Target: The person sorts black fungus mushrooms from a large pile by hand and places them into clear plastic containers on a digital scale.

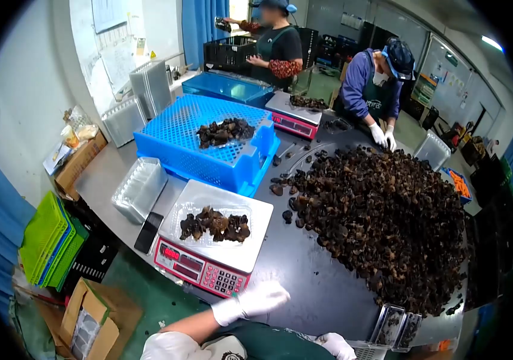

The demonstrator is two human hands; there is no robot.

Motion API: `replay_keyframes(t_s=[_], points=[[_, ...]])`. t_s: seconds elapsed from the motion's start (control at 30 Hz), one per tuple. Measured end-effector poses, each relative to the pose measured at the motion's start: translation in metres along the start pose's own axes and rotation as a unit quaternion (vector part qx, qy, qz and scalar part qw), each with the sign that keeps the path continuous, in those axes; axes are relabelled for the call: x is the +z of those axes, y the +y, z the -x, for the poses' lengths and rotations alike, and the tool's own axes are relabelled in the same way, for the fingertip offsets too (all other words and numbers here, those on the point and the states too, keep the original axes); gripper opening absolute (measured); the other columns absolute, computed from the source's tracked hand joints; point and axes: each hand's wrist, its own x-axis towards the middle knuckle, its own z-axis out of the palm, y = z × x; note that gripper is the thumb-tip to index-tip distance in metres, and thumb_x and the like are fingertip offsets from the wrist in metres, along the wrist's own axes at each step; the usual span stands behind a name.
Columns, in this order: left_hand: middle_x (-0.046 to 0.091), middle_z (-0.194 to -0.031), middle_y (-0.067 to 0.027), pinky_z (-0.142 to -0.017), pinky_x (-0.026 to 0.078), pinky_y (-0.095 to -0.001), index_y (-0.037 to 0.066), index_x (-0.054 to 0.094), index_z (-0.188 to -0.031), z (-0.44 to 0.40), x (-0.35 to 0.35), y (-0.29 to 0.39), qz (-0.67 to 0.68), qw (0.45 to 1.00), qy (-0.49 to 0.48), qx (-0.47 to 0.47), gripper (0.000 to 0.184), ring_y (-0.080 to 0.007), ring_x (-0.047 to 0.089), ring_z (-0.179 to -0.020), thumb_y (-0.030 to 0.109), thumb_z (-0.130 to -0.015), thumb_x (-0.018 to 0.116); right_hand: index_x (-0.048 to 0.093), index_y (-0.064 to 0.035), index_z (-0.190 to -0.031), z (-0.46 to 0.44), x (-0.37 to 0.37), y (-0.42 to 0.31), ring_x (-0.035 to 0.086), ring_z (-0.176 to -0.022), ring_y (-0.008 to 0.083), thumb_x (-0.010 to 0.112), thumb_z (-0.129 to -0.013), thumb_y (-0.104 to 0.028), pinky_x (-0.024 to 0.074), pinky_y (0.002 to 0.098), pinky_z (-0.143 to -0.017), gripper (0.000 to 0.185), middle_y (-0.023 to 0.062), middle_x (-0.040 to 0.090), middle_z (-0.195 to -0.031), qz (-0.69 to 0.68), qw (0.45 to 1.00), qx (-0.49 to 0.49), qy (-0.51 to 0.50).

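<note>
My left hand (264, 299), in a white glove, is over the table's near edge, just right of the red scale (199, 270). Its fingers look blurred, and nothing shows in them. My right hand (335, 346), gloved too, is low at the bottom edge beside my green apron; its fingers are not clear. On the scale's plate sits a clear plastic tray (181, 231) with dark brown mushroom pieces (214, 224). A large heap of the same dark pieces (382, 216) covers the table's right side. Two narrow clear trays (387, 327) stand at the heap's near edge.
A blue crate (190, 157) holds more dark pieces beyond the scale. Stacked clear trays (139, 189) and a phone (148, 232) are at the left. Another scale (292, 114) stands farther back. Two people in aprons are across the table, one with gloved hands at the heap.
</note>
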Motion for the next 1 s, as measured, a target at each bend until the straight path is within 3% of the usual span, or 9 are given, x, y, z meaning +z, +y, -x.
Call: replay_keyframes(t_s=[0.13,0.3,0.43,0.57,0.6,0.7,0.77,0.9,1.0], points=[[0.061,-0.075,-0.0096,-0.066,0.049,-0.0386,0.009,0.068,-0.088,-0.013,-0.093,-0.033,-0.222,0.887,0.401,0.052,0.011,-0.0288,0.059,-0.071,0.013,-0.080,0.062,0.072,-0.0073,-0.093,-0.010,-0.007,-0.019,0.066,-0.091,0.0339,0.058,-0.084,-0.048,0.0498,0.0394,-0.083,0.044,0.0176,0.069,-0.088,0.016,0.989,0.131,-0.060],[0.058,-0.093,-0.0015,-0.080,0.038,-0.0417,0.022,0.070,-0.085,-0.014,-0.137,-0.090,-0.459,0.814,0.324,-0.145,0.015,-0.0250,0.052,-0.094,0.029,-0.073,0.066,0.072,-0.0086,-0.097,-0.019,-0.010,-0.019,0.065,-0.093,0.0345,0.056,-0.085,-0.050,0.0496,0.0397,-0.085,0.046,0.0177,0.069,-0.091,0.037,0.987,0.139,-0.074],[0.058,-0.087,-0.0023,-0.080,0.038,-0.0410,0.023,0.069,-0.073,-0.016,-0.143,-0.089,-0.446,0.817,0.355,-0.087,0.007,-0.0246,0.053,-0.091,0.028,-0.074,0.064,0.072,-0.0082,-0.096,-0.016,-0.006,-0.019,0.065,-0.093,0.0347,0.056,-0.086,-0.049,0.0498,0.0401,-0.085,0.046,0.0181,0.069,-0.091,0.046,0.990,0.122,-0.054],[0.062,-0.083,-0.0065,-0.075,0.046,-0.0392,0.006,0.065,-0.085,-0.007,-0.145,-0.080,-0.278,0.825,0.490,-0.037,0.010,-0.0252,0.058,-0.083,0.009,-0.076,0.068,0.070,-0.0026,-0.089,-0.003,-0.004,-0.027,0.063,-0.088,0.0396,0.057,-0.083,-0.043,0.0491,0.0452,-0.077,0.043,0.0227,0.066,-0.088,0.044,0.995,0.083,0.035],[0.062,-0.083,-0.0065,-0.075,0.046,-0.0392,0.006,0.065,-0.085,-0.005,-0.141,-0.069,-0.279,0.826,0.488,-0.037,0.010,-0.0252,0.058,-0.083,0.009,-0.076,0.068,0.070,-0.0038,-0.089,-0.004,-0.002,-0.024,0.064,-0.087,0.0383,0.058,-0.083,-0.042,0.0495,0.0444,-0.077,0.040,0.0213,0.066,-0.088,0.047,0.995,0.077,0.044],[0.064,-0.085,-0.0050,-0.067,0.051,-0.0290,0.000,0.064,-0.096,-0.001,-0.113,-0.016,0.137,0.914,0.366,-0.109,0.013,-0.0137,0.061,-0.077,0.006,-0.085,0.063,0.071,-0.0031,-0.088,-0.015,-0.008,-0.024,0.064,-0.084,0.0376,0.055,-0.086,-0.042,0.0499,0.0430,-0.076,0.042,0.0223,0.066,-0.083,0.056,0.998,0.039,-0.014],[0.064,-0.087,-0.0043,-0.066,0.052,-0.0236,-0.001,0.063,-0.101,-0.001,-0.087,-0.003,0.312,0.903,0.270,-0.116,0.015,-0.0095,0.061,-0.076,0.007,-0.089,0.061,0.070,-0.0058,-0.080,-0.025,-0.003,-0.034,0.064,-0.080,0.0361,0.056,-0.085,-0.039,0.0504,0.0441,-0.075,0.037,0.0174,0.066,-0.078,0.043,0.995,-0.029,0.080],[0.065,-0.090,-0.0042,-0.074,0.049,-0.0225,0.001,0.062,-0.100,-0.006,-0.035,-0.002,0.371,0.907,0.127,-0.153,0.014,-0.0086,0.061,-0.082,0.008,-0.089,0.063,0.070,-0.0031,-0.096,-0.031,-0.024,-0.089,0.064,-0.087,0.0333,0.060,-0.086,-0.020,0.0501,0.0392,-0.079,0.022,0.0149,0.068,-0.090,-0.120,0.960,-0.151,0.201],[0.064,-0.089,-0.0020,-0.074,0.047,-0.0219,0.000,0.062,-0.099,-0.011,-0.004,0.011,0.370,0.914,0.044,-0.163,0.015,-0.0072,0.058,-0.080,0.009,-0.088,0.063,0.064,-0.0025,-0.113,-0.043,-0.019,-0.110,0.063,-0.088,0.0153,0.064,-0.087,-0.008,0.0483,0.0269,-0.082,0.027,0.0104,0.067,-0.101,-0.373,0.883,-0.158,0.236]])
